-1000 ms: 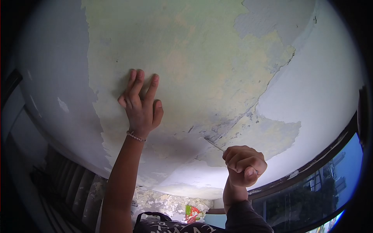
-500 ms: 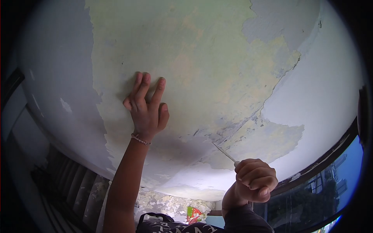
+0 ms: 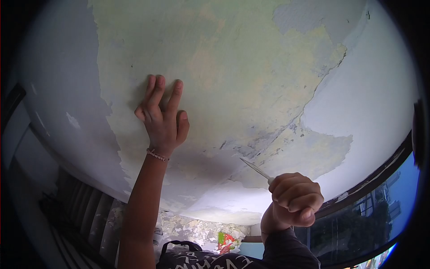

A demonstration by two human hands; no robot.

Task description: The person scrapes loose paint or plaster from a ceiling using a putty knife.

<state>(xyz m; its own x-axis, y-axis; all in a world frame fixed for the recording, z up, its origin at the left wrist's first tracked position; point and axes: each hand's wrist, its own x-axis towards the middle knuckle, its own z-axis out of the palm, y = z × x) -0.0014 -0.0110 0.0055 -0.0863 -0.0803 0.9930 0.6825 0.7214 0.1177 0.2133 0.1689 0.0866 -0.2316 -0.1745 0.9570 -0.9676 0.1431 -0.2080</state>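
Observation:
My left hand (image 3: pixel 162 119) rests on the peeling wall (image 3: pixel 210 85), its fingers stretched out and slightly spread against the pale green patch. A beaded bracelet (image 3: pixel 157 155) circles that wrist. In a closed fist, my right hand (image 3: pixel 295 198) grips a scraper (image 3: pixel 255 168) with a thin metal blade, seen nearly edge-on. The blade points up and left, its tip right by a scuffed, grey-marked area of the wall (image 3: pixel 251 144). Most of the scraper's handle is hidden inside the fist.
Paint flakes (image 3: pixel 192 227) litter the floor below, with a red and green packet (image 3: pixel 227 242) among them. Dark-framed glass (image 3: pixel 354 235) lies at the lower right. Stairs (image 3: pixel 92 210) descend at the lower left. White paint with a ragged edge (image 3: pixel 358 107) borders the bare patch.
My right hand has shifted slightly, and the scraper blade is turned so more of its face shows. The view has moved a little; my left hand stays on the wall.

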